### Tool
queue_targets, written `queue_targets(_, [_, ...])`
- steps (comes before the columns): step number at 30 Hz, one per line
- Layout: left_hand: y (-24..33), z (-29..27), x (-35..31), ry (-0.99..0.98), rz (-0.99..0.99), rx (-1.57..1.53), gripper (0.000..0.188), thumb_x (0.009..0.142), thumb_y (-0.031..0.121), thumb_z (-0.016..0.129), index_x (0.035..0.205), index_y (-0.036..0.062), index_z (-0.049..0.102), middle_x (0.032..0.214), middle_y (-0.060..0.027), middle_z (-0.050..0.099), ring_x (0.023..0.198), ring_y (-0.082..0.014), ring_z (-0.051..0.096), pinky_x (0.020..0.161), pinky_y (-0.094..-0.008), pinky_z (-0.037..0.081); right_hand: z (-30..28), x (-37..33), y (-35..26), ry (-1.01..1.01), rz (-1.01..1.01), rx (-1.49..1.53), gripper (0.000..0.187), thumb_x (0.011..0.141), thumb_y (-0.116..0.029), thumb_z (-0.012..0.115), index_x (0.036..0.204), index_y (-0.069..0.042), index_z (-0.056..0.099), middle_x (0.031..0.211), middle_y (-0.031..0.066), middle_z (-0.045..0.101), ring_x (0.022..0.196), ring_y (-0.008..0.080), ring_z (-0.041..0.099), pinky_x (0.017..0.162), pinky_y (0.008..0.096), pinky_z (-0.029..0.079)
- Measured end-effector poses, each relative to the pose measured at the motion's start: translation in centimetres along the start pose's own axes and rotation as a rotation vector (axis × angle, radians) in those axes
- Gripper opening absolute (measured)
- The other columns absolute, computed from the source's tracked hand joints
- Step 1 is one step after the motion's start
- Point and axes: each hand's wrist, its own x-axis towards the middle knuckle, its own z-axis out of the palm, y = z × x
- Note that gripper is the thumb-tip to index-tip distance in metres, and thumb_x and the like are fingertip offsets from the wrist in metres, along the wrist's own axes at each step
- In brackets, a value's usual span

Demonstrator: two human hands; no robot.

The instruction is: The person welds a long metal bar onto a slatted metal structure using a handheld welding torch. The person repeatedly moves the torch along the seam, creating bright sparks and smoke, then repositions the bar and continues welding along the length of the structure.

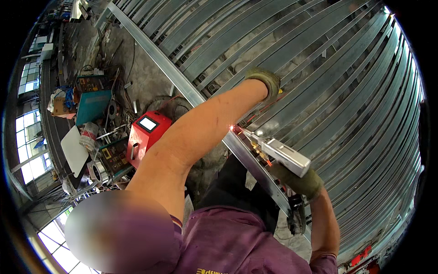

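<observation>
My right hand point(301, 181), in an olive work glove, is wrapped round a silver handheld welding gun point(287, 156). The gun's brass-fitted nozzle points up and left, and a small reddish spark glows at its tip, by the edge of the long metal frame rail point(182, 84). My left arm stretches across the rail. Of my left hand point(267, 82), mainly the olive glove's cuff and back show, over the grey metal slats point(296, 59); its fingers are hidden, so I cannot tell whether it grips anything.
A red machine point(147, 130) with a lit screen stands on the floor left of my arm. Behind it are a teal panel point(93, 107), a white bucket point(89, 136) and a wire spool point(98, 170). Cables lie on the concrete floor. The slatted frame fills the right side.
</observation>
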Motion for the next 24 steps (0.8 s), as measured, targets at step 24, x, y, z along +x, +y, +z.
queue_targets(24, [-8.0,-5.5,-2.5,0.037,-0.126,0.081,0.054,0.093,0.055,0.067,0.118,0.0083,0.079,0.119,-0.0150,0.078,0.109,-0.0378,0.074,0.093,-0.0506,0.057,-0.1,2.3,-8.6,0.049,0.038,-0.017,0.052,0.098,-0.023,0.080,0.143,-0.004,0.062,0.111,0.0070,0.078,0.095,0.0124,0.071,0.084,0.0298,0.059])
